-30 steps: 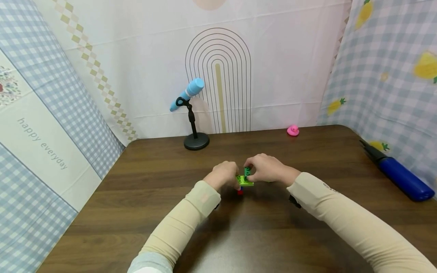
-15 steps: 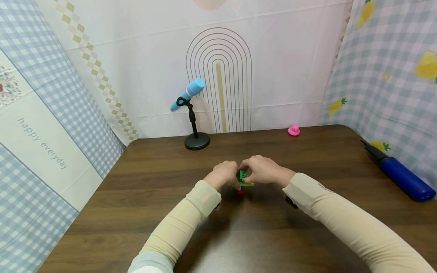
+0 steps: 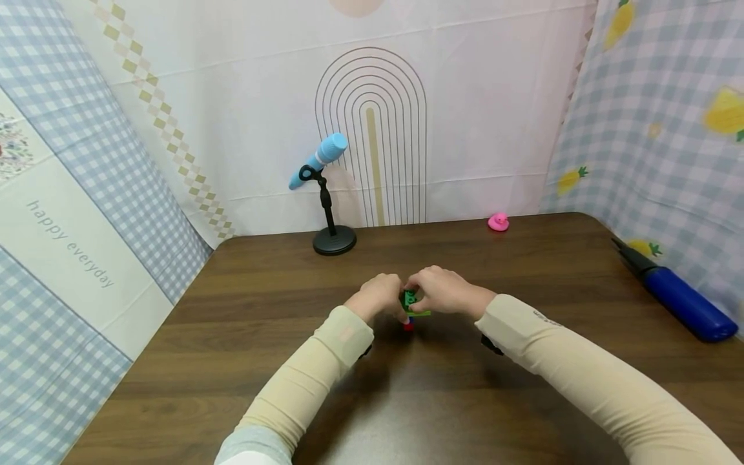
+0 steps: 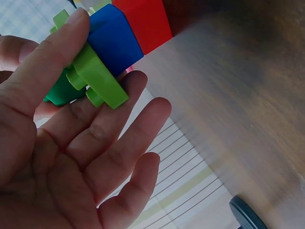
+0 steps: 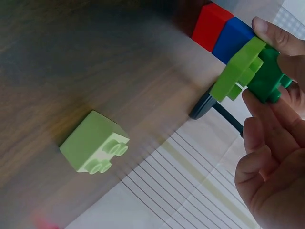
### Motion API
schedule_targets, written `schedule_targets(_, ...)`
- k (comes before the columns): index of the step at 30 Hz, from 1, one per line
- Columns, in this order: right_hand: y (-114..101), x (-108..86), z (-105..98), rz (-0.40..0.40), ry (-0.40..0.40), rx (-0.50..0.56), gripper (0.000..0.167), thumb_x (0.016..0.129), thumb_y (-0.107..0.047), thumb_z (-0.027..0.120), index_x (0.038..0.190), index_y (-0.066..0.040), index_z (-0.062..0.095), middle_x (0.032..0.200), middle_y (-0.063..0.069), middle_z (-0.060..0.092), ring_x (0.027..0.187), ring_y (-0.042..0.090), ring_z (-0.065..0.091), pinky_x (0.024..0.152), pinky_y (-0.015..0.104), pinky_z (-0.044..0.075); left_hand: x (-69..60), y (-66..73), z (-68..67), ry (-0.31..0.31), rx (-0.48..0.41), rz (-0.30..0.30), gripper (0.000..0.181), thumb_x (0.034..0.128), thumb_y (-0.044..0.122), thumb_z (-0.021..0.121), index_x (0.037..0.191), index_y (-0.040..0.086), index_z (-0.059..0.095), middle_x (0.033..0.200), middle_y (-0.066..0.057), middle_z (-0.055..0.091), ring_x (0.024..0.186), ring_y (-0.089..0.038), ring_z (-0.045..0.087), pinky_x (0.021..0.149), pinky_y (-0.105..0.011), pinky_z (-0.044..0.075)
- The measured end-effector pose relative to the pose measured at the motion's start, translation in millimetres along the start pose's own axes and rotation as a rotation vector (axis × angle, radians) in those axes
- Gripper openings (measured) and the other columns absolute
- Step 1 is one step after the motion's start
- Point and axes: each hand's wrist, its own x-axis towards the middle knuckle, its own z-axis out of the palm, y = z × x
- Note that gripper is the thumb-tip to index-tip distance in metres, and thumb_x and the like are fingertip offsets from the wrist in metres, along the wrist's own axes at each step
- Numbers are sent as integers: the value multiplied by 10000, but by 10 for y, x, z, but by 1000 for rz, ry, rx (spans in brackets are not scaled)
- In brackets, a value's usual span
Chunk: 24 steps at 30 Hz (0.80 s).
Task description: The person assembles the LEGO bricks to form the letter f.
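Note:
In the head view, my left hand [image 3: 378, 298] and right hand [image 3: 444, 290] meet over the table. The left thumb and fingers pinch a lime building-block plate [image 4: 97, 76], which is joined to a blue brick [image 4: 116, 40] with a red brick [image 4: 145, 24] below that. Between its thumb and fingers, my right hand holds a dark green brick [image 5: 263, 78] against the plate's studded side, over some of the studs. Whether the two are pressed fully together I cannot tell. A pale green brick [image 5: 90, 143] stands on the table in the right wrist view, near the right hand.
A blue toy microphone [image 3: 325, 154] leans in a black stand [image 3: 334, 240] at the back of the wooden table [image 3: 261, 290]. A pink rubber duck [image 3: 498, 222] sits at the back right. On the right lies a blue hand pump [image 3: 686, 300].
My right hand has moved left and slightly down, bringing the dark green brick across the lime plate toward the left fingers. The left hand has stayed almost still.

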Motion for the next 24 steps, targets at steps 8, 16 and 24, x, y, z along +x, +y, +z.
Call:
schedule_targets(8,-69,49,-51,-8,-26,-69,158,707,-208,687,832,-121,644,727,-55,575,613,93,492,521,241,416,-9,-60,12,17,-63,39,289,537,296,828,674,146,622,650,41,569,611,-139,497,522,-288,410)
schedule_targets(16,-129,71,-92,-52,-37,-162,112,685,-205,690,769,-155,635,650,-91,529,576,97,469,493,256,398,19,-139,7,-33,-109,110,258,570,262,816,715,138,644,659,53,585,632,-125,514,580,-255,421)
schedule_targets(24,-146,63,-104,-99,-29,-227,110,684,-230,701,726,-170,618,637,-80,492,610,119,440,509,260,378,32,-175,-10,-61,-164,113,199,586,180,807,692,109,654,632,43,591,594,-110,497,556,-246,417)
